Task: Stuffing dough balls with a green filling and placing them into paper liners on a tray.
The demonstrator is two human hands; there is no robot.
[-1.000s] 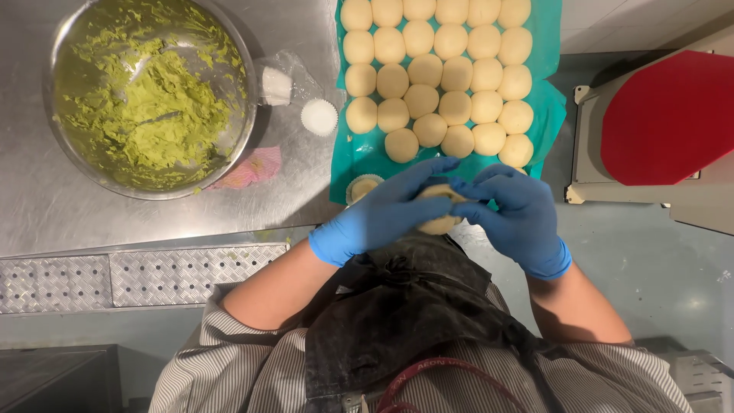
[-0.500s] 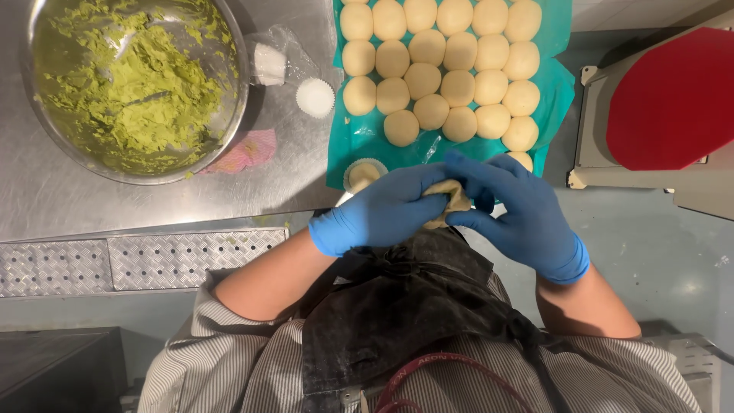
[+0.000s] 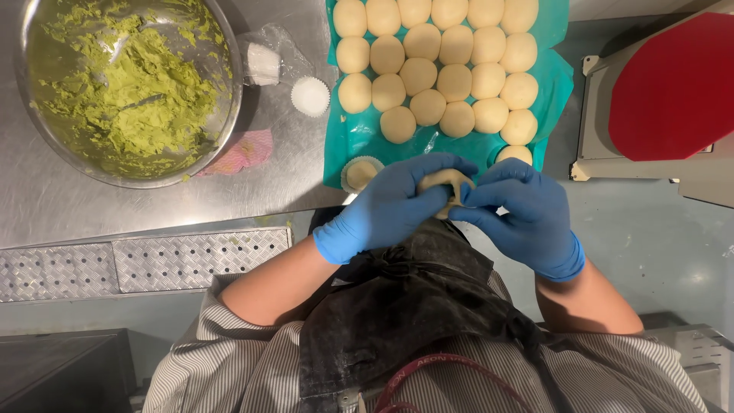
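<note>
Hands (image 3: 466,206) still cupped, pinching dough ball (image 3: 442,182)

The pale dough piece (image 3: 443,183) shows only as a sliver between the blue-gloved left hand (image 3: 397,203) and right hand (image 3: 520,214); most of it sits behind the fingers, shape unreadable. The far row of dough balls (image 3: 436,11) runs off the top edge, and so does the steel bowl (image 3: 229,84). A ball (image 3: 514,154) peeks out behind the right hand. The red-topped machine (image 3: 673,84) is cut by the right edge.
</note>
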